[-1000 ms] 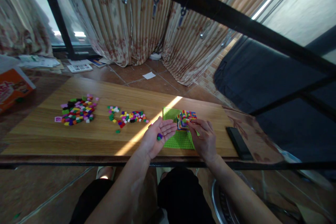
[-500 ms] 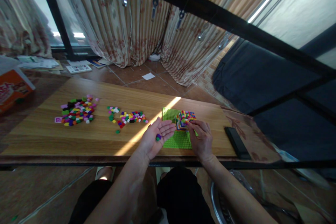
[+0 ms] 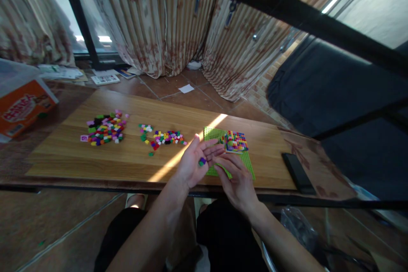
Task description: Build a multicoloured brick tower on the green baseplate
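My left hand [image 3: 195, 165] is palm up with its fingers stretched out. A purple brick and a green brick [image 3: 202, 162] lie together in its palm. Just to the right, my right hand [image 3: 236, 180] reaches toward that palm, thumb and forefinger slightly apart; I see nothing between them. Behind both hands lies a green studded baseplate [image 3: 248, 165], partly covered by them. On it stands a multicoloured block of toy bricks [image 3: 236, 141], apart from my right fingers.
A large pile of loose bricks [image 3: 106, 128] and a smaller one [image 3: 167, 137] lie on the wooden tabletop [image 3: 121, 163]. A black oblong object [image 3: 298, 173] rests at the right end. At far left stands an orange-labelled plastic tub [image 3: 27, 106].
My right hand has drawn back from the brick block toward my left palm. The block now shows more fully. The whole view has shifted a little.
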The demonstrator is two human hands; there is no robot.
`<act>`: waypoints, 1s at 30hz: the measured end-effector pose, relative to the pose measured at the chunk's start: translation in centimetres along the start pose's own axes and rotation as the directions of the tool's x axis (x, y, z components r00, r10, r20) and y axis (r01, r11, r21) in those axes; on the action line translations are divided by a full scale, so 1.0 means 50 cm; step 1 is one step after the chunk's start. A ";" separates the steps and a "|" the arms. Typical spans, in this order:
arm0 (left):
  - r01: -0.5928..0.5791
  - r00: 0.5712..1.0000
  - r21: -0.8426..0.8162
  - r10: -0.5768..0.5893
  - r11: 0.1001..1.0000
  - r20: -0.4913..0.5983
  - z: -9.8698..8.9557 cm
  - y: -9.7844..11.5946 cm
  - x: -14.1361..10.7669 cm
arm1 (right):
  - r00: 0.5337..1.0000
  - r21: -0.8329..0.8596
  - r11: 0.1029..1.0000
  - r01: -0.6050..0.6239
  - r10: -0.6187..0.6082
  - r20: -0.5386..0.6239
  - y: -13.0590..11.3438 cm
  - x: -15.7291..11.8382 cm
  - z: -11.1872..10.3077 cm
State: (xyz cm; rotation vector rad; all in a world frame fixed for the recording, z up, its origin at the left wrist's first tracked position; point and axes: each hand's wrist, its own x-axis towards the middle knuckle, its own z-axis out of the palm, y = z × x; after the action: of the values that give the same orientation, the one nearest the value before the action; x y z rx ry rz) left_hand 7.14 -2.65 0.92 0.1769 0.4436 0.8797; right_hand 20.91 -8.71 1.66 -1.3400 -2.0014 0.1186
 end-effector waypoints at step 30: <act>-0.007 0.981 0.085 0.023 0.996 -0.191 -0.008 -0.006 0.007 | 0.836 0.418 0.804 -0.423 0.524 -0.163 0.076 0.001 -0.035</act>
State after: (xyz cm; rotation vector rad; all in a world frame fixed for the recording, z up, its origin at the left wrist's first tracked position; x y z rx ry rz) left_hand 7.36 -2.56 0.38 0.1732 0.6610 0.8975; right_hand 24.88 -7.43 1.30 -1.4902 -1.2926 0.4925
